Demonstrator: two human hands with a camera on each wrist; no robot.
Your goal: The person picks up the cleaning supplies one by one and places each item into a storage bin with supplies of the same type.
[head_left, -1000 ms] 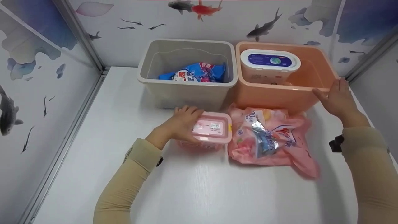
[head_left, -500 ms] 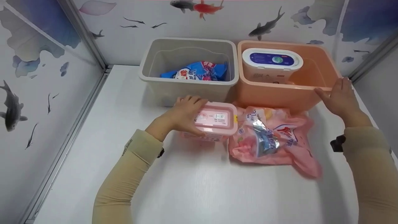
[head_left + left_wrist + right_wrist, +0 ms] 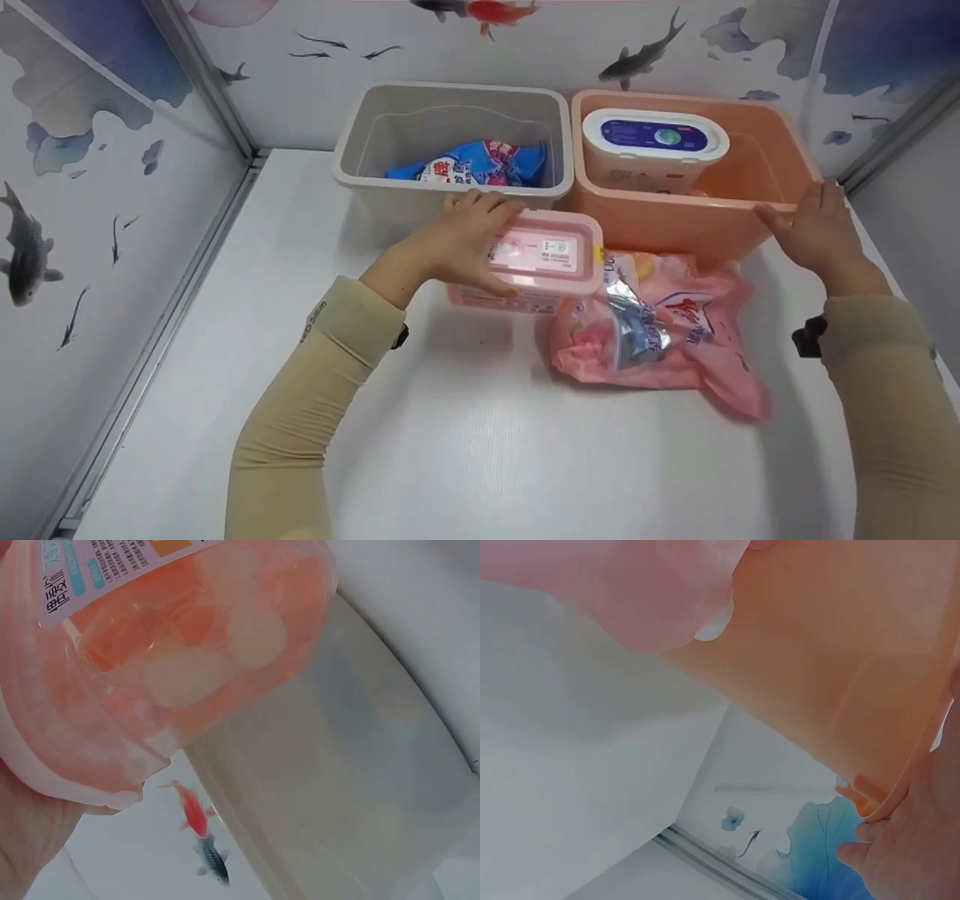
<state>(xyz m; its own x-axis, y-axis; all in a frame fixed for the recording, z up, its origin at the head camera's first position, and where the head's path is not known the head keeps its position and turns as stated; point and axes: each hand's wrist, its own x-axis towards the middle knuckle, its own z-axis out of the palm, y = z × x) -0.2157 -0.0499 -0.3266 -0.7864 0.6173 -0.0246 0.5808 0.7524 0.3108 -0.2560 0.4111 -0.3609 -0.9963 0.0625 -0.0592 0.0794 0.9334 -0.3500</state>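
Note:
My left hand (image 3: 471,241) grips a see-through plastic tub with a pink lid (image 3: 551,251) from its left side, thumb along the front. In the left wrist view, orange and whitish contents show through the tub (image 3: 202,637). It is raised in front of the grey bin (image 3: 454,191) and overlaps the pink bag (image 3: 660,322), which lies on the table. My right hand (image 3: 821,232) rests against the front right corner of the orange bin (image 3: 675,217), thumb at the front rim, fingers straight along the side. The right wrist view shows fingertips close below that corner.
A blue printed bag (image 3: 487,161) lies in the grey bin. Inside the orange bin, on its left, stands a white-lidded tub (image 3: 656,139). Both bins stand side by side at the back of the white table (image 3: 480,450), against a fish-patterned wall (image 3: 525,56).
My left hand has carried the pink-lidded tub up, back and to the right, partly over the pink bag. The right hand has stayed at the orange bin's corner.

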